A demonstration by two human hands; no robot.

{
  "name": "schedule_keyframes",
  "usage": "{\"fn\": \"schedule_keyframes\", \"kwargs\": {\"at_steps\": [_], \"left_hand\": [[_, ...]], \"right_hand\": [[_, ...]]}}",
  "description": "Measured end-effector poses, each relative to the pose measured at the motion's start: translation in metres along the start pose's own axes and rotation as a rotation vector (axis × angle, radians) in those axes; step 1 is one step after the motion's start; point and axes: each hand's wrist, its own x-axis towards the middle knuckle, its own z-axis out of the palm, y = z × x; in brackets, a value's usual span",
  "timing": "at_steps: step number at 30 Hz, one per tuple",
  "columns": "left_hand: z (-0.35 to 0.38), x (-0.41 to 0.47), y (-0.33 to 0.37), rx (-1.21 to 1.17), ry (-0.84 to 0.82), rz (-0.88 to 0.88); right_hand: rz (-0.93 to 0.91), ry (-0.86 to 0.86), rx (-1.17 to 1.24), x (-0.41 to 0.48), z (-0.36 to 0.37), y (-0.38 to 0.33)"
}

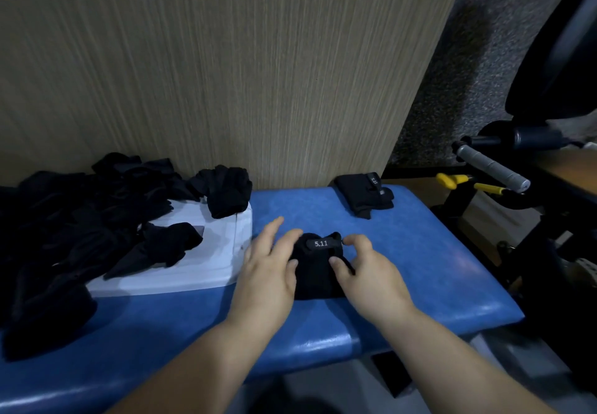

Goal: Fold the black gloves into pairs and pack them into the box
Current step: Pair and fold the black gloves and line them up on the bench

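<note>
A folded black glove bundle [318,271] with a "5.11" strap lies on the blue padded bench [420,268], in the middle. My left hand [271,271] presses on its left side, fingers spread over the strap. My right hand [368,271] pinches the strap's right end and the cloth below it. A second folded pair [365,194] rests at the bench's far edge. A heap of loose black gloves [80,219] covers the left, spilling over a white box [200,261].
A wood-grain panel [226,74] rises right behind the bench. To the right stand a black metal frame with a grey-gripped handle [494,168] and yellow-handled parts [452,181]. The bench's right and near edges drop to the floor.
</note>
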Motion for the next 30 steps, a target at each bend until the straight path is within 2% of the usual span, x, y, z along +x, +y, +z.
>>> {"fn": "schedule_keyframes", "kwargs": {"at_steps": [1, 3, 5, 7, 10, 13, 20, 30], "left_hand": [[-0.0002, 0.0005, 0.0, 0.021, -0.02, 0.069], [-0.0022, 0.0005, 0.0039, 0.094, -0.168, 0.138], [-0.0007, -0.001, 0.0029, 0.188, -0.333, 0.108], [-0.0012, -0.0017, 0.0027, 0.251, -0.401, 0.08], [-0.0012, -0.0006, 0.0019, 0.267, -0.437, 0.073], [0.0007, 0.0007, 0.0006, 0.283, -0.453, 0.063], [0.0021, -0.0008, -0.0006, 0.314, -0.492, 0.038], [0.0018, 0.0011, -0.002, 0.318, -0.522, 0.027]], "right_hand": [[-0.02, 0.01, -0.028, -0.0007, 0.0003, -0.0004], [-0.043, 0.019, -0.057, -0.0014, -0.0014, -0.0016], [-0.055, 0.023, -0.063, -0.0018, -0.0039, -0.003], [-0.107, 0.029, -0.076, -0.002, -0.0041, -0.0024], [-0.279, 0.013, -0.12, 0.0005, -0.0019, 0.0002], [-0.353, -0.104, -0.164, 0.002, 0.0017, 0.0016], [-0.283, -0.262, -0.238, 0.0027, 0.0033, 0.0005], [-0.252, -0.302, -0.255, 0.004, 0.0037, -0.0024]]}}
